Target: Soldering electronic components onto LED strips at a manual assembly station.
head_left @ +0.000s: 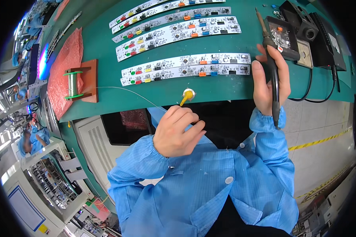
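Note:
My right hand (271, 79) is wrapped round the dark handle of a soldering iron (268, 41), held upright with its tip pointing toward the far side of the bench. Curled closed at the bench's near edge, my left hand (178, 131) grips thin solder wire (132, 91). The wire runs back to a spool (72, 85) with green flanges on a brown stand (91, 80). Just beyond the left fingers, a yellow plug (188, 94) sits on a round metal stud. Two long white circuit boards (186, 66) with coloured connectors lie ahead of my hands.
More circuit boards (178, 34) lie farther back on the green mat (225, 91). Pink bubble wrap (63, 71) spreads at the left. At the right stand a tray of small parts (281, 37), an iron holder (300, 21), a sponge (304, 53) and a black box (328, 41) with cables.

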The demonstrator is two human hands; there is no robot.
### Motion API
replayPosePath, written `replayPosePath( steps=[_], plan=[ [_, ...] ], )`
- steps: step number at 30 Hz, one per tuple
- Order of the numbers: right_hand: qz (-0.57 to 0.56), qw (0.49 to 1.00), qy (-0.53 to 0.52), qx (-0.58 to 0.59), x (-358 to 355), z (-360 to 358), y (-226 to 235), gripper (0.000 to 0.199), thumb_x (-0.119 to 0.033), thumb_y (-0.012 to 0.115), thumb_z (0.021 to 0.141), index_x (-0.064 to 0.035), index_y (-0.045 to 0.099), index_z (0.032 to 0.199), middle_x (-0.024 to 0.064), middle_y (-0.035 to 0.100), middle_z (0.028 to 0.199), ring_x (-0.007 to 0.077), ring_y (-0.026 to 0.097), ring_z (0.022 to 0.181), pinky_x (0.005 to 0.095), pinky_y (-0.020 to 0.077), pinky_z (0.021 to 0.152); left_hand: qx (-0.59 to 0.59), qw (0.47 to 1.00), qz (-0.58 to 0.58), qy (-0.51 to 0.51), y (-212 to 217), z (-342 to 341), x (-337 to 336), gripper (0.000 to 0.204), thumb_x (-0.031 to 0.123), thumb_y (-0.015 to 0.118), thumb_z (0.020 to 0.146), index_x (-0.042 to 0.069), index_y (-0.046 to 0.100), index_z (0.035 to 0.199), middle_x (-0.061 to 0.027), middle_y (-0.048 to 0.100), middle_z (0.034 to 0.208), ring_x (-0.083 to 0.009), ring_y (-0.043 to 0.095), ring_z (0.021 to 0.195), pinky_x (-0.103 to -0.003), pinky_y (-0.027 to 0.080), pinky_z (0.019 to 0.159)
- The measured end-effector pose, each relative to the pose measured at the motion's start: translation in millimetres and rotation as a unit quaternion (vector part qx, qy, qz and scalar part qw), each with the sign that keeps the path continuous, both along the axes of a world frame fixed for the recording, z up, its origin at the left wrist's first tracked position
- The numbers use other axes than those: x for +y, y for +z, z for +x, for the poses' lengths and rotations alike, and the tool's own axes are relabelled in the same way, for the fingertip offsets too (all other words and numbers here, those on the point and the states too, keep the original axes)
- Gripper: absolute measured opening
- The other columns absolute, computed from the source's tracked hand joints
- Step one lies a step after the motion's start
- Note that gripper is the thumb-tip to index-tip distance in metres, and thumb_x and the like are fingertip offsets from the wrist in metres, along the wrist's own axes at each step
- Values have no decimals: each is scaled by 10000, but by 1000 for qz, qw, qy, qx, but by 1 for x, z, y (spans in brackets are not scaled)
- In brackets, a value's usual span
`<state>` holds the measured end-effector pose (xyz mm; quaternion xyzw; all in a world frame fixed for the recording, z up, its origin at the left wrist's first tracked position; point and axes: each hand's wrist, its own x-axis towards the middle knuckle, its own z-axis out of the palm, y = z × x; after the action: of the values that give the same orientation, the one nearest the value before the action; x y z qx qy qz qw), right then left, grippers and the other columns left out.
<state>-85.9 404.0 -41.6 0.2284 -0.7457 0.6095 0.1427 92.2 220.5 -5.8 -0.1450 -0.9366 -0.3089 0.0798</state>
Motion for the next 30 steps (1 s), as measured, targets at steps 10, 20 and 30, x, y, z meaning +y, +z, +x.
replayPosePath(
  steps=[10,20,30],
  plan=[
    [-93,996,3,16,22,4,-7,419,-148,537,993,21,447,1367,255,623,1224,231,632,950,373,507,882,113,994,0,-2,75,-109,-36,308,-10,735,608,15,714,914,-121,644,872,-280,623,731,-367,489,613],
    [-160,983,-52,68,16,3,-18,428,-318,462,1045,-120,400,1419,270,584,1161,255,607,800,389,514,685,109,986,-62,-111,73,-222,-26,280,-104,702,663,-20,693,930,-160,641,951,-285,641,774,-354,524,670],
    [-204,975,-85,33,17,-10,-16,418,-167,484,1015,32,413,1375,268,640,1118,246,634,784,382,545,738,77,991,-104,-15,92,-142,-50,259,-161,632,793,-74,686,1031,-180,646,1047,-241,649,936,-288,515,801]
  ],
)
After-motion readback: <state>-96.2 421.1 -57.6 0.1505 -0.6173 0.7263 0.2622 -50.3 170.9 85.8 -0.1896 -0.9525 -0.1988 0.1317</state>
